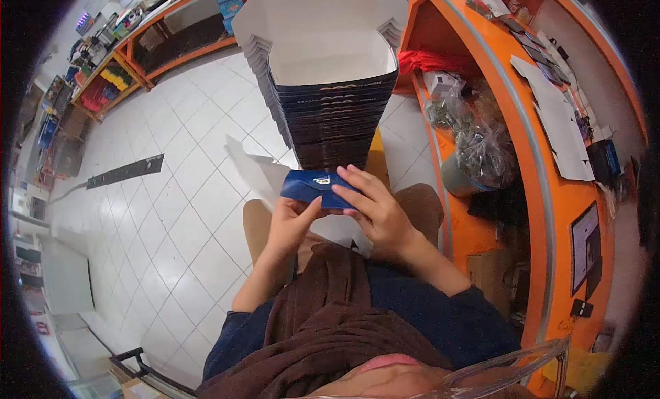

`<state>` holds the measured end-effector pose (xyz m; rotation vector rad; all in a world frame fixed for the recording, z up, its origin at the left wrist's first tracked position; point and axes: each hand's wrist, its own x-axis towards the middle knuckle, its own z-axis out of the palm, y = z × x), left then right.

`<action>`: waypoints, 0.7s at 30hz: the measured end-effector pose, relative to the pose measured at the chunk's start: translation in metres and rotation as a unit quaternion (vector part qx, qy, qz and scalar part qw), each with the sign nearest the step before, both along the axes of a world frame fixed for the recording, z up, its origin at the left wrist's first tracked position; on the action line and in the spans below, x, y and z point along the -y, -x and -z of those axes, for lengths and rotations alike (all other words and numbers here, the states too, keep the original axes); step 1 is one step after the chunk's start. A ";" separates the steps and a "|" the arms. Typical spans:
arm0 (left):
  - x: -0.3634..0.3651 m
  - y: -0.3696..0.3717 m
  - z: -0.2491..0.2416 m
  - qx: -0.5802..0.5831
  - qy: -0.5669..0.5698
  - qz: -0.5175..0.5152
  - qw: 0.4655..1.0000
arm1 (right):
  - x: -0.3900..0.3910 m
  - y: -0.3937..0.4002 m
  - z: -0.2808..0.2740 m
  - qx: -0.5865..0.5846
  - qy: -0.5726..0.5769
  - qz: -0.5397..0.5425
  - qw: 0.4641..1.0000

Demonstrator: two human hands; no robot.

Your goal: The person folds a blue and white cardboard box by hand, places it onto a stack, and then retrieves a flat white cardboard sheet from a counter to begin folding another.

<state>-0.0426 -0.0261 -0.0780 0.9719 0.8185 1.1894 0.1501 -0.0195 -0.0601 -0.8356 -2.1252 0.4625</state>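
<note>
Both hands, my left hand and right hand, clamp the blue box between them above my lap, its long axis crosswise, just before the stack.

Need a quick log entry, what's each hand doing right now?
Left hand: closed on the blue box, thumb against its near edge.
Right hand: closed on the same blue box, fingers over its top.
</note>
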 end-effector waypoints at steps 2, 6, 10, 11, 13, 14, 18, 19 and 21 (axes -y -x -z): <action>0.003 -0.004 0.002 -0.034 0.004 -0.007 0.999 | -0.001 0.003 0.004 -0.018 0.016 0.023 0.999; 0.012 -0.007 -0.013 -0.052 0.042 0.003 0.998 | -0.008 0.000 -0.002 -0.095 -0.023 -0.066 0.993; -0.003 0.001 -0.003 -0.179 -0.215 -0.180 0.943 | -0.011 -0.010 0.006 -0.134 -0.038 -0.092 0.986; -0.010 0.010 -0.004 -0.200 -0.216 -0.219 0.930 | -0.012 -0.014 0.005 -0.140 -0.032 -0.099 0.985; -0.020 0.029 -0.013 -0.241 -0.215 -0.295 0.899 | -0.014 -0.019 0.001 -0.119 -0.035 -0.091 0.988; -0.022 0.039 -0.019 -0.310 -0.288 -0.251 0.871 | -0.014 -0.021 0.000 -0.107 -0.035 -0.087 0.990; -0.015 0.039 -0.050 -0.472 -0.437 -0.114 0.757 | -0.015 -0.022 -0.005 -0.099 -0.045 -0.046 0.993; -0.011 0.034 -0.053 -0.492 -0.442 -0.091 0.744 | -0.014 -0.020 -0.008 -0.093 -0.042 -0.043 0.994; -0.010 0.030 -0.049 -0.531 -0.452 -0.091 0.711 | -0.012 -0.014 -0.011 -0.084 -0.038 -0.038 0.995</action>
